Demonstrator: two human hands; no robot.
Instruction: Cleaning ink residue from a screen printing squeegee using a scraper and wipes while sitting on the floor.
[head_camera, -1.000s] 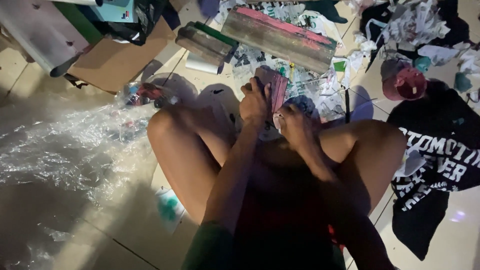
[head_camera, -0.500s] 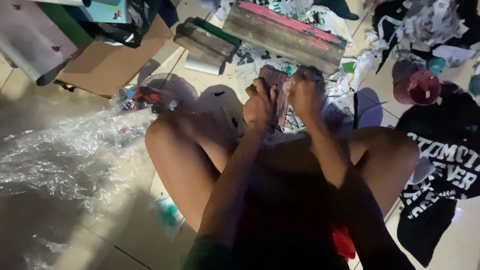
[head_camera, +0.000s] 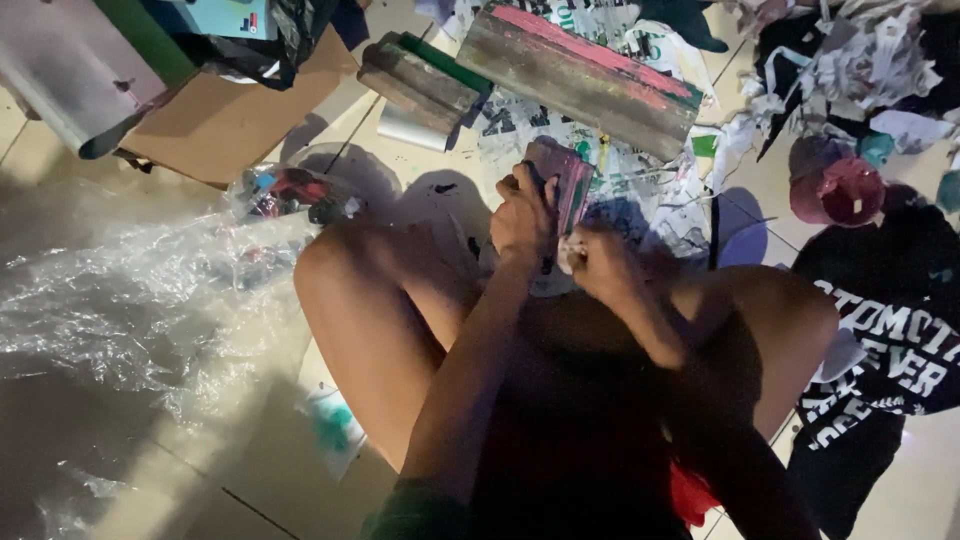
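Note:
I sit on a tiled floor with both knees drawn up. My left hand (head_camera: 522, 218) grips a small wooden squeegee block stained pink and purple (head_camera: 562, 180), held upright between my knees. My right hand (head_camera: 596, 262) is closed just beside it, pinching something small and pale against the block's lower edge; what it is I cannot make out. Below the block lie ink-smeared newspaper sheets (head_camera: 640, 195).
A long wooden squeegee with a pink edge (head_camera: 580, 70) and a smaller green-edged one (head_camera: 420, 75) lie ahead. Clear plastic sheeting (head_camera: 130, 290) spreads at left, by cardboard (head_camera: 215, 125). A black printed shirt (head_camera: 890, 340), a dark red cap (head_camera: 835, 190) and paper scraps sit at right.
My right hand has dropped from the top of the block to its lower edge, nearer my knee. The left hand keeps its grip on the block.

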